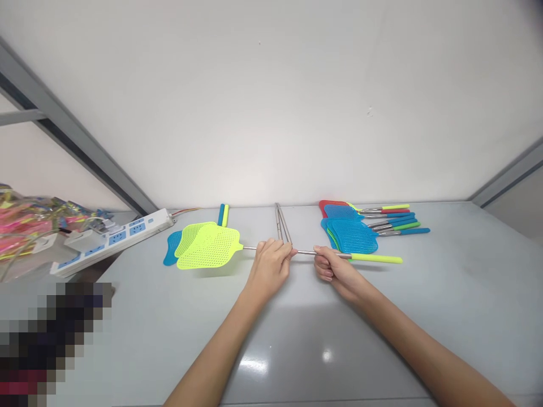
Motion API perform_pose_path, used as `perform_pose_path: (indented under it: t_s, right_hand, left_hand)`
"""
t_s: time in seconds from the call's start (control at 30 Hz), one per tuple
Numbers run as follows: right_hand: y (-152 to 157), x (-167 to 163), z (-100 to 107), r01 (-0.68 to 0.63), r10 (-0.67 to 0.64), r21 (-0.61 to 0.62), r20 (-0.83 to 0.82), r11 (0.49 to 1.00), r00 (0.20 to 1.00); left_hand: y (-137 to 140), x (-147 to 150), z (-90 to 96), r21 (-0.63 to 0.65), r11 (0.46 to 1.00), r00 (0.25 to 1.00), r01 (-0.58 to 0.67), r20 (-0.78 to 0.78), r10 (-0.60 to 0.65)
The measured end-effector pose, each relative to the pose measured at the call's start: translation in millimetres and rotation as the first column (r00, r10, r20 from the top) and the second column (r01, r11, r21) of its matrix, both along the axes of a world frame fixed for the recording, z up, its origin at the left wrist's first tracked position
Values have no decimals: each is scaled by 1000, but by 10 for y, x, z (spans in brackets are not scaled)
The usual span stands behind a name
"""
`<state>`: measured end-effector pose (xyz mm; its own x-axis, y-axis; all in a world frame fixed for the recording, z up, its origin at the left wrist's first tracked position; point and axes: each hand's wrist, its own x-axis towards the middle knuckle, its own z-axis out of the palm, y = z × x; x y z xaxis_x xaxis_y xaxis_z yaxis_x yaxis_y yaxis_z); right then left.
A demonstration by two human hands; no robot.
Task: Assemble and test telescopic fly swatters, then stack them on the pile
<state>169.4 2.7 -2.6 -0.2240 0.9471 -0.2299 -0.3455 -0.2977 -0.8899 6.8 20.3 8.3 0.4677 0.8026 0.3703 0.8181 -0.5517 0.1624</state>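
A yellow-green fly swatter (210, 249) with a thin metal rod is held level above the table, its head to the left and its handle to the right. My left hand (271, 263) is closed round the middle of the rod. Farther right, my right hand (333, 269) grips the rod near the yellow-green handle (376, 258). Behind my left hand lie a few bare metal rods (279, 221), partly hidden by it. Under and behind the swatter's head are another yellow-green head (190, 233) and a blue head (171, 249).
Two loose handles, blue (221, 215) and yellow-green (225, 216), lie near the wall. A pile of several assembled swatters (358, 234) is at the back right. On the left are a white power strip (127, 234) with plugs and colourful plastic packs (29, 223).
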Motion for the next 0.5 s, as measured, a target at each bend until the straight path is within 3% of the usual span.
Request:
perform_pose_path:
  t_s: [0.5]
  right_hand:
    - [14, 60, 42, 54, -54, -9, -12, 999, 998]
  left_hand:
    - [59, -141, 50, 44, 998, 999, -35, 7, 35]
